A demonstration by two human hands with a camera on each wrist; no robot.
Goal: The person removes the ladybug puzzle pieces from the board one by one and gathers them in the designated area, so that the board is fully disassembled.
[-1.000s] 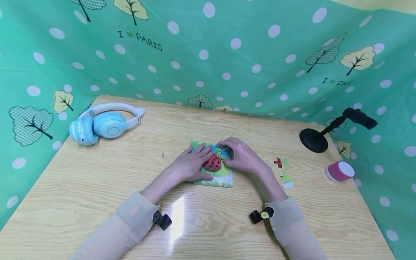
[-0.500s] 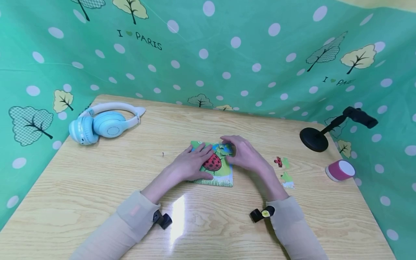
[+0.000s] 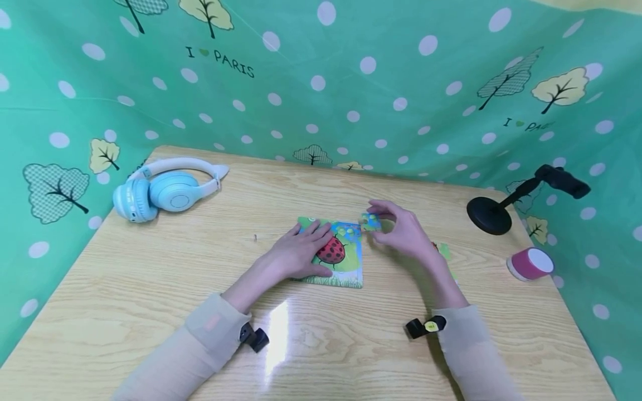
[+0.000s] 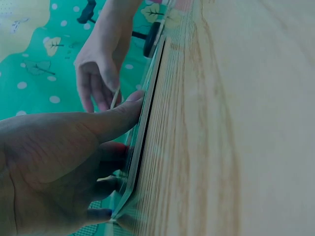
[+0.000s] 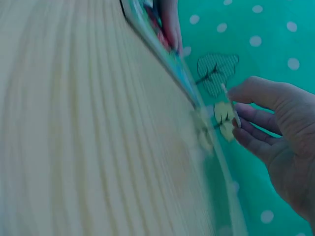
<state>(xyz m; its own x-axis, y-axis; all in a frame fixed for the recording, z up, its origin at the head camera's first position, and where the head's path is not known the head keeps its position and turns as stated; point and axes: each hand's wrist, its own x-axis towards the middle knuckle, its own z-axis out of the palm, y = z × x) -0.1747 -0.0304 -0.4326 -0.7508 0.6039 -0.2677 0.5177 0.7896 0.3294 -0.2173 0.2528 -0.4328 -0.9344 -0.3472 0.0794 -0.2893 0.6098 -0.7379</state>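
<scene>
The puzzle shows a red ladybird with black spots, green grass and blue sky. The puzzle piece is blue and green. The headphones are pale blue with a white band, the stand black, the tub magenta and white. The green cloth carries white dots, the table tan wood grain. The 2 sleeves are beige.

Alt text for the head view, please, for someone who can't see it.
A person's left hand rests on a ladybug puzzle on a wood-grain table; the right hand pinches a loose piece near its far right corner. Blue headphones lie at left, a black stand at right.
</scene>
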